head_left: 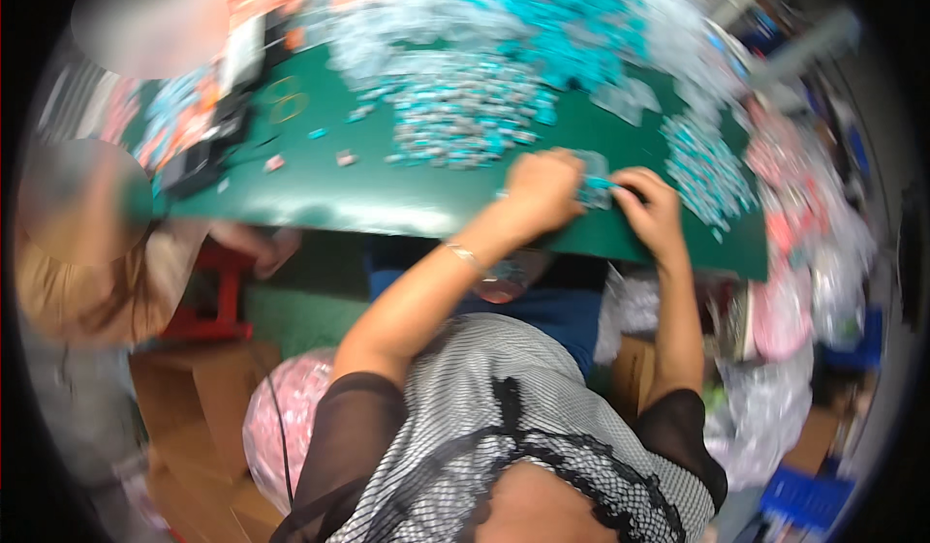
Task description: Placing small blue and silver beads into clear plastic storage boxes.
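Observation:
My left hand is closed at the front part of the green table, its fingers curled against a small clear plastic piece that looks like a little bag. Just to its right, my right hand pinches a small teal piece at the side of the clear plastic. Motion blur hides the finer details of both. Beyond my left hand spreads a heap of small teal and grey pieces. A smaller pile of similar pieces lies right of my right hand.
Teal packets and clear plastic bags cover the back of the green table. Black boxes stand at the left, near another person. Filled bags crowd the right edge. Cardboard boxes sit below left.

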`<action>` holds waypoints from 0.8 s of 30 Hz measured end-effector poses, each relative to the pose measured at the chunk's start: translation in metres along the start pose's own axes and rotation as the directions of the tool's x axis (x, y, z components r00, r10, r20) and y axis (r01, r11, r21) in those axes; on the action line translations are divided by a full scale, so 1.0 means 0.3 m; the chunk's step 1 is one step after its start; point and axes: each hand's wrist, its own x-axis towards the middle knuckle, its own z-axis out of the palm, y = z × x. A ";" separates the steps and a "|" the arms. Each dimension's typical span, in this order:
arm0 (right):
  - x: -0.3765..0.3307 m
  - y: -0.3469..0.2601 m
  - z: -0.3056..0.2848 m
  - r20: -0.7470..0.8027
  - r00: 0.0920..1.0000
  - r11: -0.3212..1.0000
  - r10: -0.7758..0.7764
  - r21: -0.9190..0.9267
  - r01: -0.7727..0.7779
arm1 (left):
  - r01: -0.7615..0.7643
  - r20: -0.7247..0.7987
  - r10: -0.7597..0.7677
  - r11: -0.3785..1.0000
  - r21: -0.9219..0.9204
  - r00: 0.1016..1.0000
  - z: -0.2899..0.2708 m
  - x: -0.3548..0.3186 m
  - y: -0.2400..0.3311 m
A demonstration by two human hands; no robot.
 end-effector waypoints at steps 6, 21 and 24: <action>-0.010 -0.004 0.024 -0.063 0.993 0.983 -0.103 -0.159 0.092 | -0.052 -0.009 0.051 0.989 -0.141 0.999 -0.010 0.016 0.014; 0.086 0.065 0.044 0.028 0.993 0.984 -0.111 -0.140 0.113 | -0.045 0.015 0.047 0.993 -0.110 0.999 0.003 0.003 0.018; 0.073 0.027 0.028 0.016 0.992 0.992 0.125 -0.037 -0.125 | -0.071 -0.155 0.051 0.990 -0.122 0.987 0.002 0.002 0.033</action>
